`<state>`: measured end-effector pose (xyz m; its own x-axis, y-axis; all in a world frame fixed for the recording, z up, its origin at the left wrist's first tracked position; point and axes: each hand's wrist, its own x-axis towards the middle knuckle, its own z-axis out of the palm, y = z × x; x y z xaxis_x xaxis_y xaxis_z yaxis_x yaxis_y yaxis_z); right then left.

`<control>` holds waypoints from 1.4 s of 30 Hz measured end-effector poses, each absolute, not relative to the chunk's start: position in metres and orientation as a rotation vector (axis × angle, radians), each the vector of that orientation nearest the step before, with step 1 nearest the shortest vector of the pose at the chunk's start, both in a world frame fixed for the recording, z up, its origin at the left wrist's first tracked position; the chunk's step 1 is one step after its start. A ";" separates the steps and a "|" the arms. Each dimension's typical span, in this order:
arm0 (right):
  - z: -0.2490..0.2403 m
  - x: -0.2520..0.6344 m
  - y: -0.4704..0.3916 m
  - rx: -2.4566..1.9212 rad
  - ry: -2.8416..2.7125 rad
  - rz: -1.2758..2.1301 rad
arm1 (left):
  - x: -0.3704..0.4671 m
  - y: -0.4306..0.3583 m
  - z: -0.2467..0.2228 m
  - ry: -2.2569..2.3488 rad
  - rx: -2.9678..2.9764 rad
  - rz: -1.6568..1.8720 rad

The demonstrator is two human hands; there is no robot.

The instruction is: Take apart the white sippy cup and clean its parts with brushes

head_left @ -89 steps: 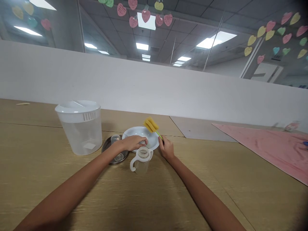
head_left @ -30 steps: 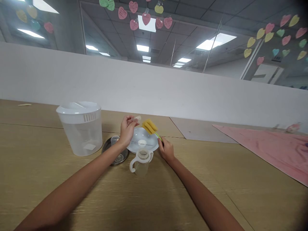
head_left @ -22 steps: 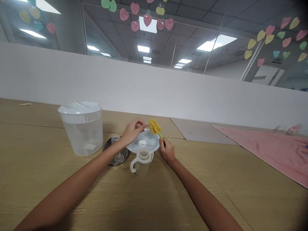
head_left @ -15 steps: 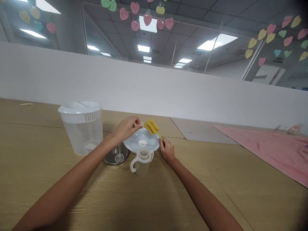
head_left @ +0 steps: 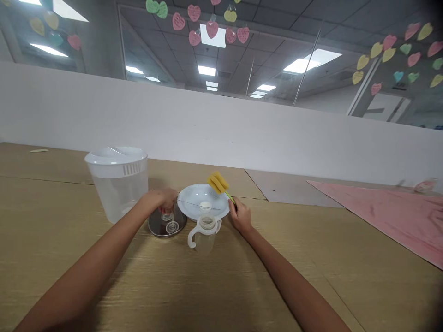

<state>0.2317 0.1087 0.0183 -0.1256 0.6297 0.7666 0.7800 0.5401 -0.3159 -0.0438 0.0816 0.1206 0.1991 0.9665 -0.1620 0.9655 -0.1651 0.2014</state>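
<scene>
My right hand [head_left: 241, 215] is closed around the thin green handle of a sponge brush [head_left: 218, 182], its yellow head tilted up over the rim of a white bowl [head_left: 187, 205]. My left hand [head_left: 168, 200] reaches down over a round metal tray [head_left: 159, 230], fingers bent and closed at a small clear part; what they grip is mostly hidden. Beside it on the tray lies a clear round piece [head_left: 172, 227]. In front of the bowl stands an uncapped clear baby bottle [head_left: 205, 237] with white handles, upright and touched by neither hand.
A translucent bucket [head_left: 117, 193] with a white rim stands left of the tray. To the right lies a pink cloth [head_left: 384, 207], a small clear item [head_left: 425, 185] behind it. A white wall [head_left: 194, 124] closes off the table's back.
My left hand has moved from above the bowl's left rim down and left to the metal tray. My right hand and the sponge brush have stayed in place.
</scene>
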 end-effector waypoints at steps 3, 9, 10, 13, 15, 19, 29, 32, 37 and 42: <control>0.018 0.232 0.109 -1.157 -1.837 -0.202 | -0.043 0.082 0.120 1.770 2.200 -0.010; 0.018 0.232 0.109 -1.155 -1.836 -0.196 | -0.040 0.071 0.134 1.861 2.342 0.025; 0.018 0.232 0.109 -1.155 -1.835 -0.195 | -0.038 0.068 0.138 1.885 2.385 0.057; 0.017 0.232 0.109 -1.153 -1.836 -0.193 | -0.026 0.060 0.146 1.891 2.515 0.173; 0.017 0.232 0.109 -1.153 -1.836 -0.194 | -0.016 0.059 0.145 1.825 2.594 0.242; 0.018 0.231 0.108 -1.147 -1.836 -0.196 | 0.006 0.068 0.123 1.603 2.692 0.348; 0.019 0.231 0.108 -1.153 -1.837 -0.195 | 0.011 0.085 0.090 1.185 2.598 0.269; 0.019 0.231 0.108 -1.158 -1.839 -0.197 | 0.011 0.086 0.091 1.182 2.536 0.238; 0.019 0.231 0.108 -1.156 -1.840 -0.205 | 0.014 0.082 0.095 1.231 2.447 0.280; 0.018 0.232 0.109 -1.148 -1.840 -0.212 | 0.017 0.080 0.098 1.236 2.420 0.309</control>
<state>0.2318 0.1090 0.0178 -0.1350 0.6192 0.7736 0.7791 0.5487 -0.3032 0.0174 0.0800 0.0979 0.5837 0.8118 0.0131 0.7224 -0.5267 0.4480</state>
